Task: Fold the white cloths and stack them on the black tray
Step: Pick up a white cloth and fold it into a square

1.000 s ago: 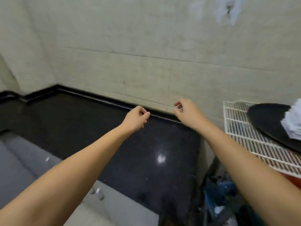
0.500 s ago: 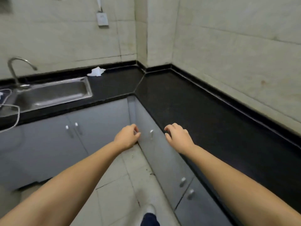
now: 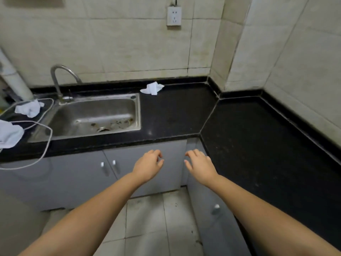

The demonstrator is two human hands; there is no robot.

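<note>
With our left hand (image 3: 148, 166) and right hand (image 3: 200, 166) loosely spread and empty, we risk overlooking the crumpled white cloth (image 3: 152, 88) at twelve o'clock on the countertop (image 3: 177, 115), or dragging the cable (image 3: 47, 143) when gathering the cloths at nine o'clock.

Two bare forearms are showing, entering from the bottom corners of the view, with no sleeve reaching anywhere along either of them. The left hand (image 3: 148, 166) is wearing nothing: no glove, ring, watch or band is showing on it or its wrist. The right hand (image 3: 200, 166) is likewise wearing nothing, its wrist plain. Both arms are appearing smooth and rounded, widening toward the frame's lower edge. No clothing is showing.
</note>
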